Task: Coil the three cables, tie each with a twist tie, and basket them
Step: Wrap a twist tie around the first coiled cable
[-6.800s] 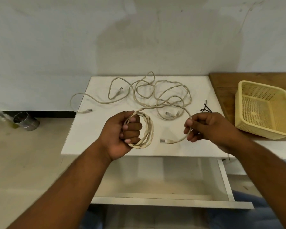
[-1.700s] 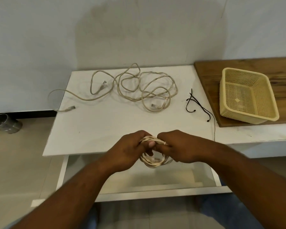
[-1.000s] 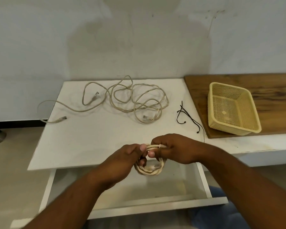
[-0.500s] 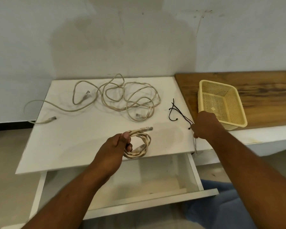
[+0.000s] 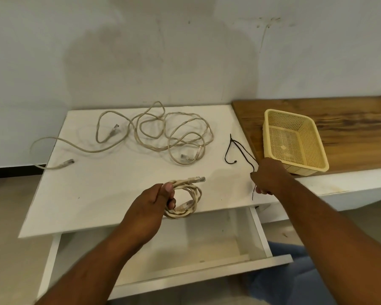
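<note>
Nearest the camera, an open drawer (image 5: 185,249) is seen empty below the front edge of the white table (image 5: 101,190). Just above that edge, the coiled cable (image 5: 186,200) is held by the left hand (image 5: 150,208), the fingers closed through the loops with the thumb pressed on top near one plug; the grip seems meant to keep the turns from springing apart until they are bound. To the right, the right hand (image 5: 267,178) is closed in a pinch on a black twist tie (image 5: 253,190), whose end hangs below the fingers and whose upper part runs back across the tabletop; it appears to be taken up so that the coil can be tied. Further back, more black ties (image 5: 229,150) lie on the table, within easy reach of that hand. Beyond them, two loose cables (image 5: 163,133) lie tangled and uncoiled, one end trailing off the left edge. Farthest right, the yellow basket (image 5: 295,168) stands empty on the wooden board (image 5: 350,122), just beside the right hand. By the look of it, the first of three cables is at the tying step.
</note>
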